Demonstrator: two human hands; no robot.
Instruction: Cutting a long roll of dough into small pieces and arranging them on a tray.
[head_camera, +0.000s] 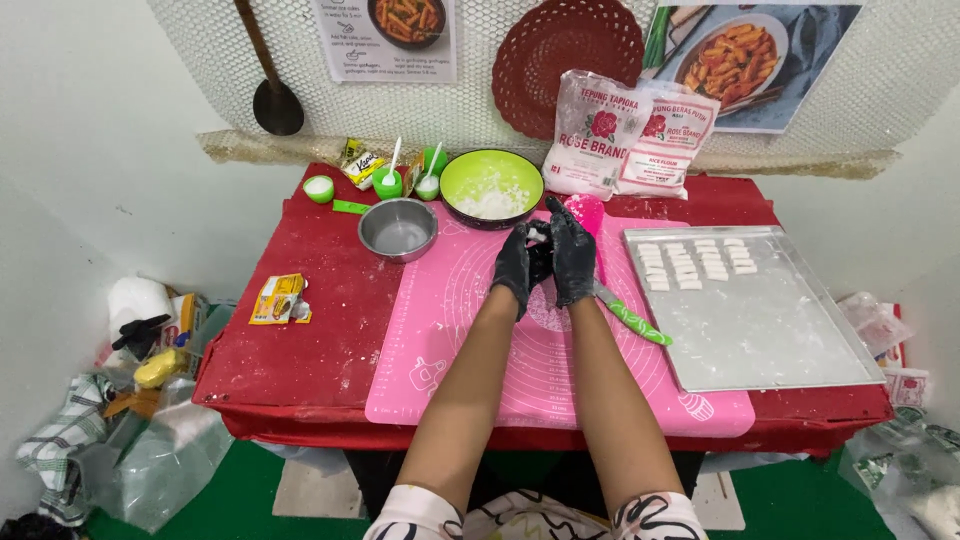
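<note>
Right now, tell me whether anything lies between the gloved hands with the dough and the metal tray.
The left hand and right hand press a white dough piece between them. On the pink mat, a green-handled knife lies between them and the metal tray; nothing else visible does.

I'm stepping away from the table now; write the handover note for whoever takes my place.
Left hand and right hand, both in black gloves, are pressed together around a small white lump of dough above the pink mat.
Green bowl behind the hands holds more white dough.
Green-handled knife lies on the mat, right of the hands.
Done: rows of small white dough pieces sit at the far end of the metal tray.
Left: most of the tray is bare, and the dough in the bowl is uncut.
</note>
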